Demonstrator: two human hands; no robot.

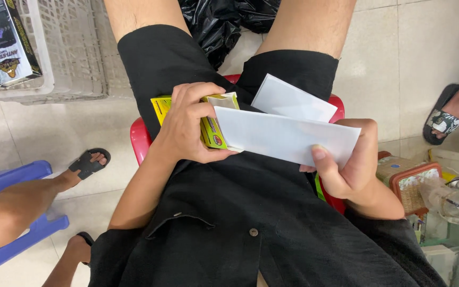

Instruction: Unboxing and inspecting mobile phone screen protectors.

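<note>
Seated person in black shirt and black shorts on a red plastic stool, viewed from above; both hands work over the lap, above the stool's front edge. Pale tiled floor all round. White lattice plastic crate at the upper left of the floor, holding a dark printed box. Black plastic bag on the floor between the person's knees. Blue plastic stool at the left, with another person's leg and a black sandal beside it. A second sandalled foot at the right edge. White folded paper sheet: long, plain, unmarked, lying roughly level across the lap; its left end meets the open mouth of the box, and a second white flap of it rises behind, toward the right thigh. Right hand, grip clenched on the sheet's right end, thumb pressed on the upper face, fingers beneath. Small yellow carton: yellow-green card with red and dark print, top flap open and pale inside, tilted toward the sheet. Left hand, grip wrapped round the carton from above, fingers curled over its upper edge. Clutter of clear plastic items and a small woven-topped box at the lower right.
</note>
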